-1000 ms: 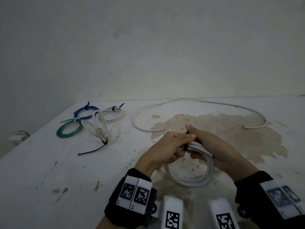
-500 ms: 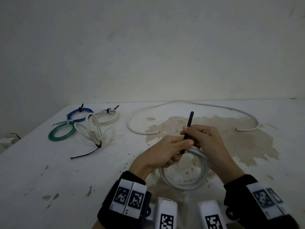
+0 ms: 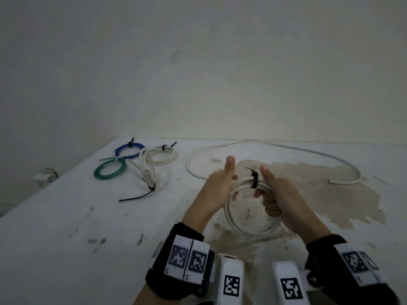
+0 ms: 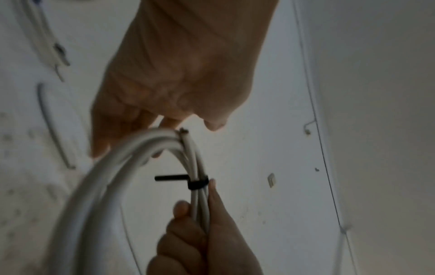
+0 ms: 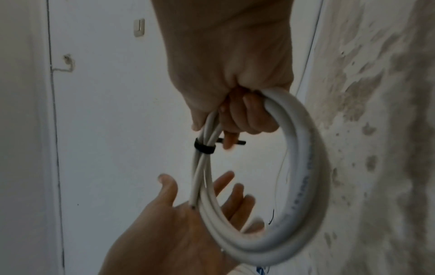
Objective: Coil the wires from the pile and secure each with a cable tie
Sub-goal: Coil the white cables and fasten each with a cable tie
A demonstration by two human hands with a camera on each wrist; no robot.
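A white wire coil [image 3: 248, 231] hangs above the stained table [image 3: 66, 227], bound near its top by a black cable tie [image 3: 254, 179] whose short tail points away from me. My right hand [image 3: 267, 192] grips the coil just right of the tie; in the right wrist view its fingers [image 5: 247, 119] curl round the strands of the coil [image 5: 308, 167] above the tie [image 5: 204, 147]. My left hand [image 3: 222, 183] is open with its thumb up, palm against the coil's left side. In the left wrist view the tie [image 4: 197, 183] sits just above my right thumb.
At the back left lie tied coils: a blue coil [image 3: 128, 149], a green coil [image 3: 109, 171], and two white coils [image 3: 165, 154], one with a long black tie tail [image 3: 136, 197]. A long loose white wire [image 3: 275, 146] curves along the table's far edge by the wall.
The tie's long tail stood upright between both pinching hands; now the tie sits snug on the coil with a short tail. My left hand has let go and opened.
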